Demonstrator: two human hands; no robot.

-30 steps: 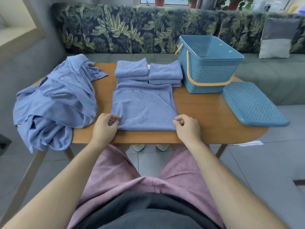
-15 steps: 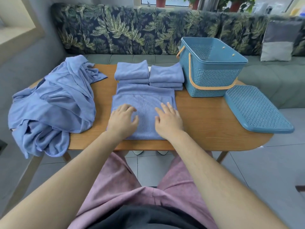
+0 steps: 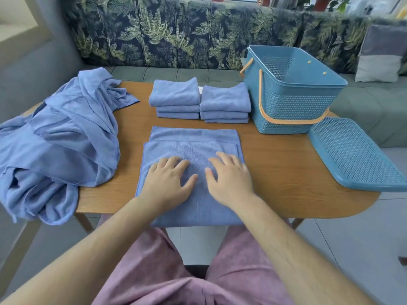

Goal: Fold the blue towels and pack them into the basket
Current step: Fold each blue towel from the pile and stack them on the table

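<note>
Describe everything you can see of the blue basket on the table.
The blue basket is rectangular plastic with woven-look perforated walls and an orange handle swung down around its front. It stands upright and open at the table's far right, showing nothing inside. Its lid lies beside it; folded towel stacks sit close to its left.

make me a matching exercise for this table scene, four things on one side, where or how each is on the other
Things:
1. blue plastic woven basket
2. blue perforated basket lid
3. heap of unfolded blue towels
4. half-folded blue towel

States:
A. flat under both hands
B. draped over the table's left edge
C. upright, empty, orange handle down
D. lying at the table's right end

Pairs: 1-C, 2-D, 3-B, 4-A
</note>
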